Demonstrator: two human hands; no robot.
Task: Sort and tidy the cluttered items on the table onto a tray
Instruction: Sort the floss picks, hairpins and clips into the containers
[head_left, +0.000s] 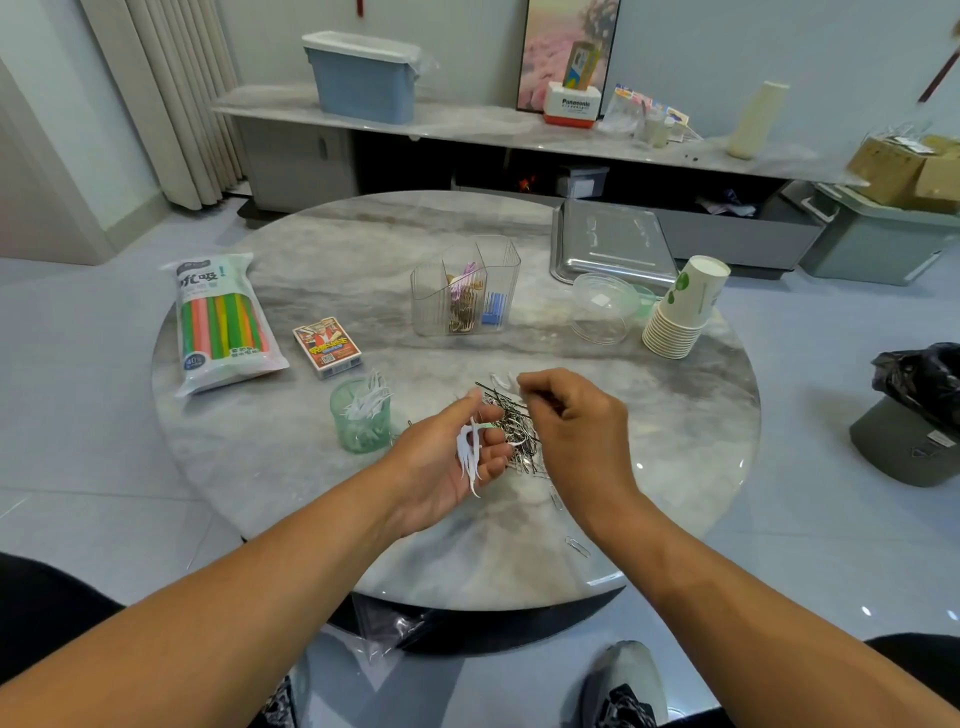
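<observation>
White floss picks (470, 452) lie bunched beside tangled hairpins (511, 415).

My count of what sits on the round marble table (322, 249).

I see one metal tray (613, 244), one clear three-compartment organizer (465, 291), one green tumbler (361, 421) holding white floss picks whose number I cannot tell, one pack of coloured straws (223, 322), one box of playing cards (327, 349), and one stack of paper cups (685, 306) with roughly a dozen rims showing. I count two clear bowls (602, 306) nested near the tray, one tangled pile of hairpins and clips (511, 421) too dense to number, and two loose paper clips (577, 546). A small bunch of floss picks (470, 452), perhaps four, lies in one hand.
</observation>
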